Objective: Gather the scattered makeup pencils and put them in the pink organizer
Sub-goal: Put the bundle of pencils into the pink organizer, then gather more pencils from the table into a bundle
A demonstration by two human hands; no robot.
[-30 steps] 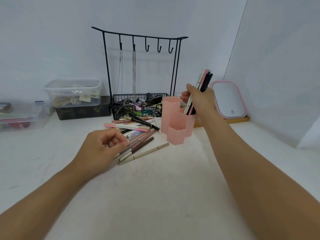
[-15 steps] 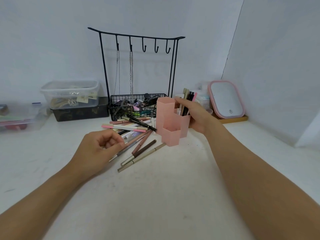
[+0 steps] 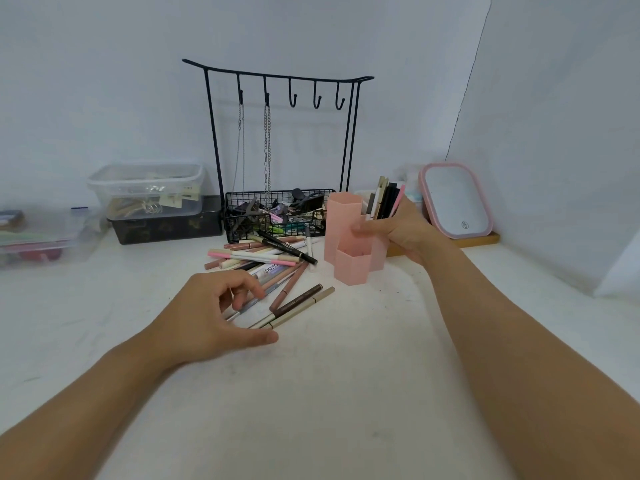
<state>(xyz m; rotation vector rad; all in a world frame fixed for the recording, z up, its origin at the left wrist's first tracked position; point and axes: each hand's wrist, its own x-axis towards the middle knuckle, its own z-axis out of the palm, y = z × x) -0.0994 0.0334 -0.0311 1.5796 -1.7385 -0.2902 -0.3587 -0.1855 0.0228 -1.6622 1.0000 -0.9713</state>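
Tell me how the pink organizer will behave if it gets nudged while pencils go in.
The pink organizer looks like thin, light plastic, so it would probably slide. Tall pencils stand above its rim, so it may tip. The right hand holding it should steady it.

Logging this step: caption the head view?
Right hand seats pencils in pink organizer; left hand reaches the scattered makeup pencils.

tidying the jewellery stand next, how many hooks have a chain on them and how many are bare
hooks with a chain: 2
bare hooks: 3
total: 5
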